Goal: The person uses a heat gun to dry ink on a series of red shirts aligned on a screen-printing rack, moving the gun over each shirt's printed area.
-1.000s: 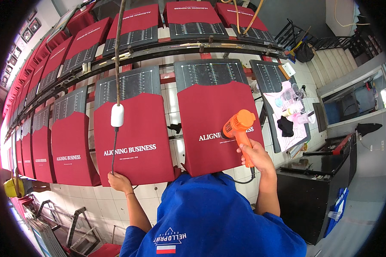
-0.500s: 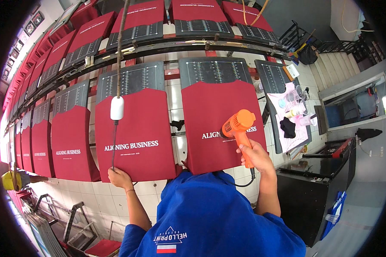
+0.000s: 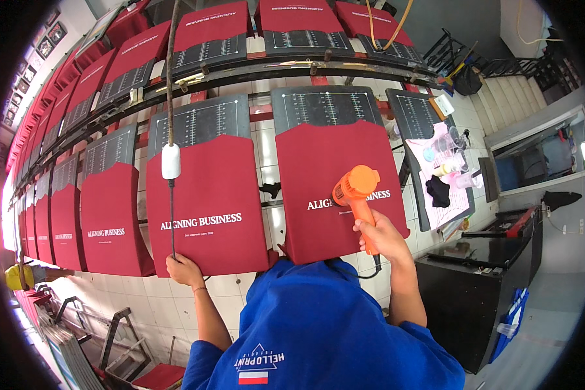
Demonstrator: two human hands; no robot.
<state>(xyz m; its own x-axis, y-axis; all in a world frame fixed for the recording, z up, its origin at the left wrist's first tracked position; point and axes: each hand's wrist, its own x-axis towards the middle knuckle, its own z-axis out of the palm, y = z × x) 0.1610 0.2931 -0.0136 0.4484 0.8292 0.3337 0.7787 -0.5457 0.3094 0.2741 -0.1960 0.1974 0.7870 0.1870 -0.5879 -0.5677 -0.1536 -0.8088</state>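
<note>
My right hand (image 3: pixel 385 239) is wrapped round the handle of an orange heat gun (image 3: pixel 359 183). Its nozzle points left and down over the white print on a dark red shirt (image 3: pixel 335 156), which is stretched on a black board. Whether the nozzle touches the cloth I cannot tell. A dark cord (image 3: pixel 172 221) runs down from a white socket connector (image 3: pixel 170 161) hanging on a cable, and my left hand (image 3: pixel 186 272) is closed on it. That hand is at the lower edge of another red printed shirt (image 3: pixel 208 182) on the board to the left.
Several more boards with red shirts (image 3: pixel 110 214) stretch away left, and another row lies beyond a dark metal rail (image 3: pixel 240 73). At right, a board bears a paper (image 3: pixel 445 201), plastic cups and a black cloth (image 3: pixel 438 192). A black cabinet (image 3: pixel 458 299) stands near my right arm.
The heat gun has shifted slightly left, still over the same print. The hanging connector and its cable have swung a little left. Both hands keep their hold.
</note>
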